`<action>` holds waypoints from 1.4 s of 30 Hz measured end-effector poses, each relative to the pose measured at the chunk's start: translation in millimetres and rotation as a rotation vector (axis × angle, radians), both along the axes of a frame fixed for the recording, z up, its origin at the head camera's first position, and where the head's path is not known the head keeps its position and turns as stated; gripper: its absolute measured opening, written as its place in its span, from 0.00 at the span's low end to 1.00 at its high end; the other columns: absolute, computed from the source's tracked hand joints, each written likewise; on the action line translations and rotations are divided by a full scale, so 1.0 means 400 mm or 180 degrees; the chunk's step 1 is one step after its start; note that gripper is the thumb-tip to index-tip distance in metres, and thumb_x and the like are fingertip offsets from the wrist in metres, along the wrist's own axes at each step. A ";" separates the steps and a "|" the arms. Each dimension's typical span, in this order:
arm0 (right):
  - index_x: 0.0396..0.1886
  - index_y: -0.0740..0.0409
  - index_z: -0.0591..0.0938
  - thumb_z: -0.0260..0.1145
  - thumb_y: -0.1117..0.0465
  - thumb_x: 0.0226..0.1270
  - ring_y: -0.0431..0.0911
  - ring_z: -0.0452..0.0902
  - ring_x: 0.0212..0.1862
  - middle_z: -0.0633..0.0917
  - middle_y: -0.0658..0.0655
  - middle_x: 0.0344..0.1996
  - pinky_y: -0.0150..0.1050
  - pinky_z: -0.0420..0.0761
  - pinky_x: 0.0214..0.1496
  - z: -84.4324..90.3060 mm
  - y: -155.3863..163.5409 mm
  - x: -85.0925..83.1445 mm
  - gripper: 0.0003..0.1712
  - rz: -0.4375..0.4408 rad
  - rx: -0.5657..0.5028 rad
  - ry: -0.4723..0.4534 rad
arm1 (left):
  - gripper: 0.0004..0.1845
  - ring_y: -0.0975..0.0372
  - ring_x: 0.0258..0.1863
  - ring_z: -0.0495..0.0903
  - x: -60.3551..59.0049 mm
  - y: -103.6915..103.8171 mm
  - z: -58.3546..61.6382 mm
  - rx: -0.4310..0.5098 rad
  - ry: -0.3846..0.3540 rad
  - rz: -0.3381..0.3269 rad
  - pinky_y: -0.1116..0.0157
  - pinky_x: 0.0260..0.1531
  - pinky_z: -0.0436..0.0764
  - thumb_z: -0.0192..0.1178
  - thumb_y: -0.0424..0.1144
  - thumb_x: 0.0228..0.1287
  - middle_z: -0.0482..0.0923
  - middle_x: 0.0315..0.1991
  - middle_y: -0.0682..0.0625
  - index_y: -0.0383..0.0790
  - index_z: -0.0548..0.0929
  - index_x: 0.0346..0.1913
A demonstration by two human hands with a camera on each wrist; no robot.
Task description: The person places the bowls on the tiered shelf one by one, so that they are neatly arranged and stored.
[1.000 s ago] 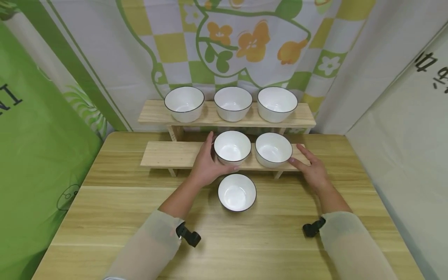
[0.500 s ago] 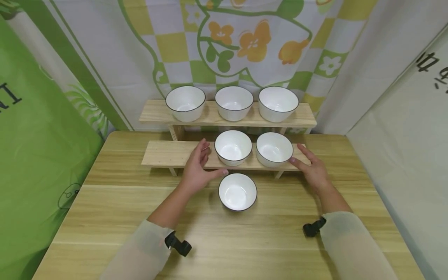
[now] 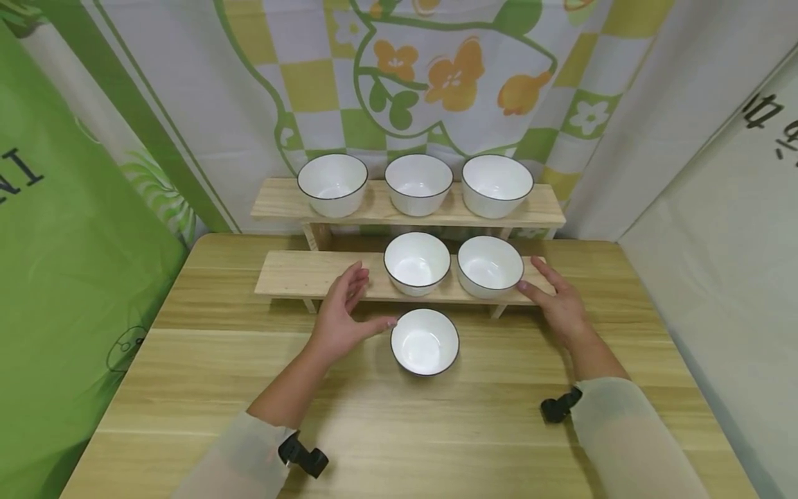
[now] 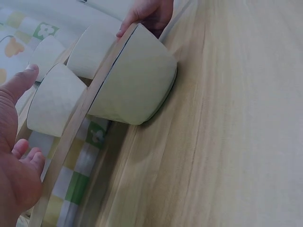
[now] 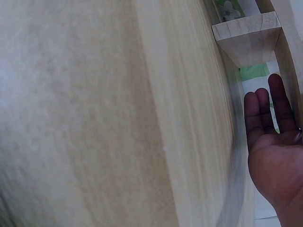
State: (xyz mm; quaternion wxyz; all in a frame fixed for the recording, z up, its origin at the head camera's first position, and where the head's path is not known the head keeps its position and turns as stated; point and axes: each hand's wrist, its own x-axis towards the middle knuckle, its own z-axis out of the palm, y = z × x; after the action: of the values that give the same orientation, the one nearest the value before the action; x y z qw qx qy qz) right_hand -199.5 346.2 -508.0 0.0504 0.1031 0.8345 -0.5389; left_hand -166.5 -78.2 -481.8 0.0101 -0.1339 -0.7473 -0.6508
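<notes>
Bowl (image 3: 424, 341) is seen resting on the bench (image 3: 206, 388), just beside the relaxed, empty left hand (image 3: 339, 315). The right hand (image 3: 557, 301), also released, lies by the lower shelf (image 3: 299, 274), where two bowls are placed; three are set above, one spot left.

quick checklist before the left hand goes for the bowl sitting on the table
1. Left hand holds nothing, fingers relaxed: ok.
2. Bowl on the table upright, apart from the lower shelf: ok.
3. Thumb close to that bowl's rim; whether it touches: cannot tell.
4. Free spot on the lower shelf left of the two bowls: ok.
5. Right hand flat by the right shelf bowl, holding nothing: ok.
</notes>
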 end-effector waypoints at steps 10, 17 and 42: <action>0.84 0.33 0.56 0.71 0.33 0.65 0.58 0.34 0.83 0.46 0.48 0.84 0.71 0.40 0.78 -0.013 0.008 -0.008 0.53 0.0046 0.0077 -0.0060 | 0.56 0.51 0.69 0.71 0.038 -0.008 -0.021 0.0047 -0.0006 -0.0077 0.64 0.70 0.70 0.86 0.31 0.44 0.70 0.68 0.39 0.33 0.64 0.77; 0.84 0.33 0.57 0.72 0.33 0.65 0.58 0.34 0.83 0.46 0.48 0.84 0.70 0.40 0.78 -0.012 0.005 -0.008 0.53 0.0034 0.0087 -0.0059 | 0.51 0.44 0.66 0.71 0.051 -0.001 -0.043 -0.0017 0.0012 -0.0161 0.60 0.69 0.73 0.85 0.30 0.45 0.72 0.64 0.40 0.35 0.69 0.74; 0.84 0.35 0.58 0.73 0.34 0.64 0.57 0.35 0.83 0.48 0.48 0.84 0.69 0.40 0.79 -0.008 0.005 -0.005 0.53 0.0018 0.0017 -0.0002 | 0.59 0.49 0.74 0.66 0.064 0.057 -0.086 -0.0505 -0.0289 -0.0792 0.55 0.73 0.67 0.88 0.39 0.42 0.64 0.74 0.39 0.33 0.63 0.77</action>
State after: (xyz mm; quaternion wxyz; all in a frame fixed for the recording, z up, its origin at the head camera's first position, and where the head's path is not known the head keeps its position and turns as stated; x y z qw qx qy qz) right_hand -201.4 348.1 -511.1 0.0520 0.1009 0.8362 -0.5366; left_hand -141.0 -55.5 -516.2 -0.1150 -0.1962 -0.7737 -0.5914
